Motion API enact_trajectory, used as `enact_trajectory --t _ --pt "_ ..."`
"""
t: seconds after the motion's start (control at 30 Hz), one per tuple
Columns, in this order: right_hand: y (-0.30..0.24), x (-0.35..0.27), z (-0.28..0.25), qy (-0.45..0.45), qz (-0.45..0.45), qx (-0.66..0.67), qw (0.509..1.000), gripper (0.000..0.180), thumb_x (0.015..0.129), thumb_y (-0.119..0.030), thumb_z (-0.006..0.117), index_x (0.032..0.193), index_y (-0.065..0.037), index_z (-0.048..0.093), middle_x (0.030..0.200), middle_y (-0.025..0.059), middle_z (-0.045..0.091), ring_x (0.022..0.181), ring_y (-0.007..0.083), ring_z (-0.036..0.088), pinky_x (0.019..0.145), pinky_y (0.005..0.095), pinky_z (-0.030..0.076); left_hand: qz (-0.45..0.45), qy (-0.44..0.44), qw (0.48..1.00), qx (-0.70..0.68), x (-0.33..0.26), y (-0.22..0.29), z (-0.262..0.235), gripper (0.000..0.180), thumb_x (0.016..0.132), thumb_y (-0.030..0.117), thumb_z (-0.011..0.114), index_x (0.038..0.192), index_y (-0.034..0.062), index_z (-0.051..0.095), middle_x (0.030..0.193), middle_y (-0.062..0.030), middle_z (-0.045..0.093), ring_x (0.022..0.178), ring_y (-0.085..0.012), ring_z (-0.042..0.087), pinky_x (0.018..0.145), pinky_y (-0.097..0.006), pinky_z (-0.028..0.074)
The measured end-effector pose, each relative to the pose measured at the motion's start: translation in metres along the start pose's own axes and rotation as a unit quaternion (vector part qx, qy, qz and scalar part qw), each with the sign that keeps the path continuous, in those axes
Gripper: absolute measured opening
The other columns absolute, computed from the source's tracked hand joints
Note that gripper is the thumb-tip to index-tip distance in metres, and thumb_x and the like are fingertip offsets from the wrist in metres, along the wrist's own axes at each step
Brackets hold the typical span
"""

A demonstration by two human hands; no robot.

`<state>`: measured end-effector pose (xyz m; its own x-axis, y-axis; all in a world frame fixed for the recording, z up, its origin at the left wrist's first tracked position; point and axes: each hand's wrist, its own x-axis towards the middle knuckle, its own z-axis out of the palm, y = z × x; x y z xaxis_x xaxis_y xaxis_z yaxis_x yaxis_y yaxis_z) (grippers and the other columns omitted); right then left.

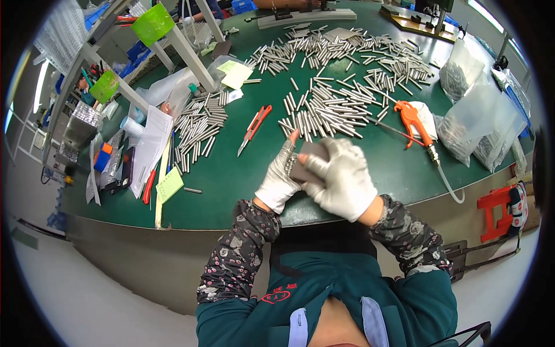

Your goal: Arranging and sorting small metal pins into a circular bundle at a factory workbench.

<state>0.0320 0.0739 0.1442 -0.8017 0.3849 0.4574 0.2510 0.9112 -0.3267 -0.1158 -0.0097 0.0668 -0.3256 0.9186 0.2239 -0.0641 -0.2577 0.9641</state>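
Observation:
Gloved in white with bare fingertips, my two hands meet over the near edge of the green table. My right hand (344,179) grips a flat grey-brown sanding block (313,154) and presses it toward the left palm. My left hand (278,180) is cupped from the other side, thumb pointing up, around some small metal pins (291,164) partly hidden by the block. Just beyond the hands spreads a large heap of short metal pins (326,110). Left of it lies a smaller pile of pins (199,124).
A red utility knife (254,130) lies between the piles. To the right is an orange air blow gun (413,122) with its hose, beside plastic bags of pins (462,136). Papers (151,144), a yellow-green note (170,185) and a shelf frame (191,52) occupy the left. Another person's arm (283,3) shows at the far side.

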Motion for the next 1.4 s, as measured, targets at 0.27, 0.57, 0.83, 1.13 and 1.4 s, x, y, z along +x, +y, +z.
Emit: enact_trajectory --t 0.27,0.57,0.83,1.13,1.4 --pt "-0.004 -0.006 0.008 0.047 -0.036 0.004 0.998 0.030 0.066 -0.028 0.061 0.093 -0.014 0.064 0.094 0.0155 0.052 0.087 0.0308 0.050 0.074 0.0409 0.039 -0.030 0.068 0.996 -0.043 0.005 0.002 0.012 0.094 0.063 -0.010 0.066 0.140 0.0130 0.018 0.095 -0.0011 0.058 0.087 -0.0106 0.054 0.078 -0.024 0.045" --pt "0.013 0.014 -0.003 -0.020 0.107 -0.084 0.990 0.037 0.065 -0.030 0.062 0.097 -0.012 0.064 0.095 0.0166 0.054 0.094 0.0331 0.049 0.080 0.0424 0.039 -0.045 0.036 0.998 0.002 -0.001 0.008 0.008 0.092 0.060 -0.009 0.064 0.139 0.0086 0.021 0.071 0.0047 0.051 0.064 -0.0038 0.048 0.065 -0.019 0.043" --pt "0.023 0.009 0.000 0.006 0.106 -0.109 0.988 0.040 0.065 -0.030 0.065 0.101 -0.013 0.064 0.103 0.0174 0.051 0.097 0.0332 0.048 0.083 0.0418 0.038 -0.037 0.046 0.998 0.035 0.001 0.011 0.012 0.091 0.061 -0.007 0.064 0.139 0.0102 0.021 0.075 0.0032 0.053 0.067 -0.0053 0.051 0.066 -0.019 0.044" --pt "0.014 -0.007 -0.001 0.010 -0.040 0.027 0.999 0.036 0.064 -0.028 0.064 0.098 -0.015 0.064 0.095 0.0169 0.052 0.091 0.0314 0.050 0.077 0.0409 0.039 0.017 0.047 0.996 0.069 0.002 0.004 0.010 0.090 0.061 -0.006 0.065 0.139 0.0115 0.023 0.075 0.0037 0.053 0.067 -0.0043 0.050 0.066 -0.019 0.044" --pt "0.029 -0.013 0.008 0.015 -0.077 0.035 0.996 0.043 0.064 -0.027 0.067 0.105 -0.014 0.062 0.109 0.0210 0.050 0.102 0.0333 0.048 0.087 0.0402 0.037 0.019 0.045 0.990 0.135 0.002 0.005 0.006 0.091 0.059 -0.005 0.068 0.138 0.0117 0.025 0.077 0.0023 0.054 0.070 -0.0061 0.051 0.068 -0.020 0.045"
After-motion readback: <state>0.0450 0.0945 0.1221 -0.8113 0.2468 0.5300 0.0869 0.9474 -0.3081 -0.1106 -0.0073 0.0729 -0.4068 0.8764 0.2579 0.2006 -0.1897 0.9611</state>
